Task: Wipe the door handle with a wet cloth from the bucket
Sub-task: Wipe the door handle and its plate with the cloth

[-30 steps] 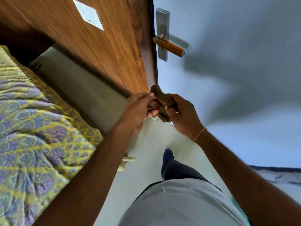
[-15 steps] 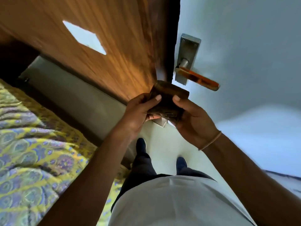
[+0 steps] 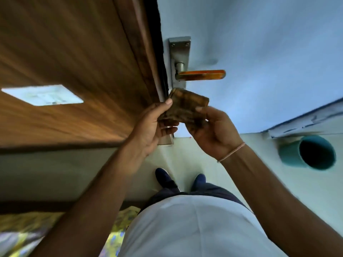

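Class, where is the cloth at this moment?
In the head view the cloth sits mid-frame, folded and held between the left hand and right hand, just below the door handle, not touching it.

Teal bucket (image 3: 308, 153) on pale floor (image 3: 278, 182)

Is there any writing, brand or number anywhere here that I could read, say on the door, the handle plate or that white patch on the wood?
None can be read.
White patch on the wooden panel: faint marks, too blurred to tell whether they are writing.
Handle plate: only screws, no brand visible.
Cloth held by the left hand and right hand: a check pattern, no label.
Bucket: no marking shows.
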The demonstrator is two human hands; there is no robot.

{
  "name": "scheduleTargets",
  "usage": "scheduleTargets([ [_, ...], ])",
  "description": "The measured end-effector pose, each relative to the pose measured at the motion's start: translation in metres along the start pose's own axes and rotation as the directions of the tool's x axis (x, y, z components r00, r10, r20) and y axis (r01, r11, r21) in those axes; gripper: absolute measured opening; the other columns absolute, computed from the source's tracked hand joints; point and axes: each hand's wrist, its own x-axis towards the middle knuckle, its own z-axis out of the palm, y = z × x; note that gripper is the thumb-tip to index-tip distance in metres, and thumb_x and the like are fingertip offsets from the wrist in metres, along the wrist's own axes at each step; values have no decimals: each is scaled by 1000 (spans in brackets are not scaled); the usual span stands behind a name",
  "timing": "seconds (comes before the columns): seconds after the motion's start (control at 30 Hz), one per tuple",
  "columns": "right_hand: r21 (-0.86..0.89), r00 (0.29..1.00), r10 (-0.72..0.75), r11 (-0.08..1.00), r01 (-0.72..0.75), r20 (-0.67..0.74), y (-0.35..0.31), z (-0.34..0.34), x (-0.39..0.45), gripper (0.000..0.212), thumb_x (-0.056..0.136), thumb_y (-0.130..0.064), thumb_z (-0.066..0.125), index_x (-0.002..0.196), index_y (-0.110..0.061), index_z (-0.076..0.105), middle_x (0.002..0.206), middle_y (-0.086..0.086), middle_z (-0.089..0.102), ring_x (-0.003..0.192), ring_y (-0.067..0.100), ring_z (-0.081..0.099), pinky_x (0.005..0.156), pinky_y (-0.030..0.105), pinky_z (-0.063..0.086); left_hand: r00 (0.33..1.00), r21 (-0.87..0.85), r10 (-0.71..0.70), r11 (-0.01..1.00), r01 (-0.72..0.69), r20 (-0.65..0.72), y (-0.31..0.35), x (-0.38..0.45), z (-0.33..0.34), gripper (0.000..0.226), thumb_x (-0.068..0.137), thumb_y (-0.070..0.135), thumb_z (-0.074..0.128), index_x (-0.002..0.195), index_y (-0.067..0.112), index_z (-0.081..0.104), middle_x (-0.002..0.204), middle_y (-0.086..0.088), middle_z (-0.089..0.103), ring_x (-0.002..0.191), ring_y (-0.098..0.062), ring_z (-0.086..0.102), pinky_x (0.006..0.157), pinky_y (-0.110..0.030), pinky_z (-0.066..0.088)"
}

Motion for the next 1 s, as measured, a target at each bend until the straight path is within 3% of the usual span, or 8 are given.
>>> scheduleTargets([
  [0.13,170,987,-158,973,155,5,-4,-8,-22,33,98,-37,69,120,-12,70,120,11,67,115,31,65,100,40,59,997,54,36,998,-40,71,1,-11,32,9,101,24,72,101,16,68,87,-6,75,68,-19,71,58,-28,60],
  [0.27,44,955,-283,959,280,90,4,-13,-33,33,102,-24,62,130,-8,69,134,21,68,128,42,60,116,54,43,992,90,85,991,-94,96,-9,-25,53,6,101,25,74,97,20,72,98,-8,80,85,-21,77,63,-29,60],
  [0.4,16,952,-302,953,303,-37,5,-13,-28,40,101,-8,64,140,3,61,131,24,70,124,39,66,96,39,59,988,199,153,969,-147,-17,-11,-33,51,12,102,28,72,107,17,73,99,-6,80,89,-16,76,65,-26,59],
  [0.5,-226,902,-412,898,378,-128,-1,-6,-27,30,97,-1,69,127,-4,69,120,21,75,113,38,72,87,38,63,939,403,307,887,-224,-154,-3,-38,45,13,105,31,69,110,20,70,103,0,76,95,-17,72,76,-29,61],
  [0.6,-613,799,-601,637,468,-14,-13,4,-25,25,91,1,74,112,-12,70,98,7,75,85,19,75,65,30,63,774,723,628,572,-387,-83,8,-36,34,22,103,33,71,119,19,66,109,6,68,102,-15,66,87,-36,61],
  [0.8,-863,483,-806,-69,500,343,-28,23,-15,32,82,-14,75,113,-23,73,95,-18,77,89,0,73,88,23,61,411,902,874,-65,-426,257,15,-34,20,54,98,34,70,145,9,59,154,-14,54,142,-29,49,115,-44,45],
  [0.9,-816,240,-815,-407,410,527,-36,33,-11,39,89,-8,69,126,-21,74,115,-6,81,107,19,75,94,32,60,368,899,856,-217,-381,362,14,-27,7,84,99,36,69,164,-1,32,175,-25,26,164,-40,24,132,-53,29],
  [1.0,-680,126,-683,-655,329,719,-33,41,5,43,94,-9,62,132,-24,74,131,-7,76,128,22,67,106,36,54,382,895,818,-330,-298,429,13,-14,-4,96,99,40,67,168,-2,16,177,-26,14,166,-41,13,135,-55,21],
])
